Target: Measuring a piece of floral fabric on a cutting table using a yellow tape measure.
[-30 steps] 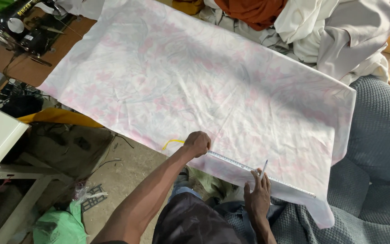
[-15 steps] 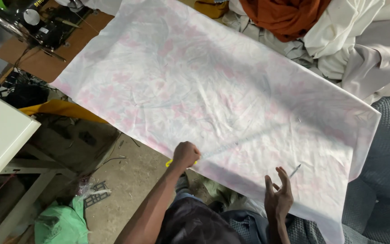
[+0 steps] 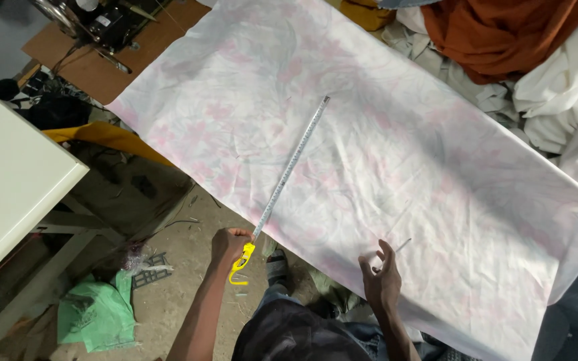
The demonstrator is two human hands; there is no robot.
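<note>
Dusty concrete floor (image 3: 175,294), pale table (image 3: 8,194) left, sewing machine (image 3: 102,23) behind.

One floral sheet of fabric (image 3: 382,154) is spread over the bench. One measuring tape (image 3: 289,167) is laid across it, towards 10 o'clock. Two hands are seen: left hand (image 3: 229,244), right hand (image 3: 381,284). One orange cloth (image 3: 503,33) is heaped at 1 o'clock, one green bag (image 3: 98,314) at 8 o'clock.

Even, soft light on floral fabric (image 3: 382,154), brightest toward its far side (no hard glare). Floor below fabric's near-left edge dim, shadowed. Faint shadow beside right hand (image 3: 381,284). Focus fairly sharp centrally; slight softness, wide-angle stretch toward frame corners.
</note>
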